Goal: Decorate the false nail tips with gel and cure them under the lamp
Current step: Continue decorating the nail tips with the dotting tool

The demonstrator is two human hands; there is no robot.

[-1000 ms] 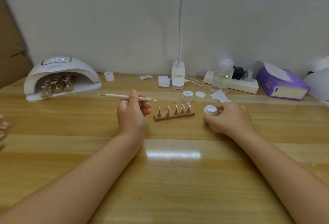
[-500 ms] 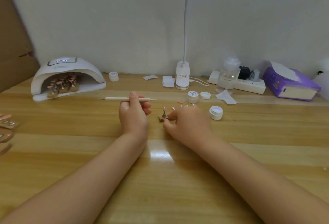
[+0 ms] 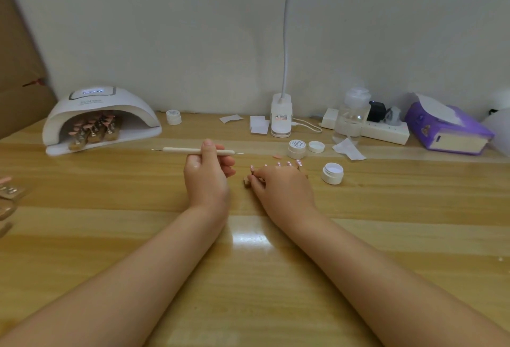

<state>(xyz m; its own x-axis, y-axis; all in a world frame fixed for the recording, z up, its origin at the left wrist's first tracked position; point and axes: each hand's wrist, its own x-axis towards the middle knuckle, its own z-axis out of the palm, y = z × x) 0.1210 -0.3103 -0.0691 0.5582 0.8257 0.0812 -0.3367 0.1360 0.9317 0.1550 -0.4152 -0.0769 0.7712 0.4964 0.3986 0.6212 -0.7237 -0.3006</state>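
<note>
Your curing lamp (image 3: 102,117) sat far left w/ nail stands (image 3: 93,131) inside; open jar (image 3: 332,173) right of nail strip (image 3: 247,181), power strip (image 3: 385,132) behind.

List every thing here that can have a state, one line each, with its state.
White dome curing lamp: display lit, nail holders inside.
Large white gel jar: open, lidless.
Small white jar: lid on.
Loose white lid: lying flat.
Wooden dotting tool: held level by left hand.
Wooden nail-tip strip: gripped by right hand.
</note>
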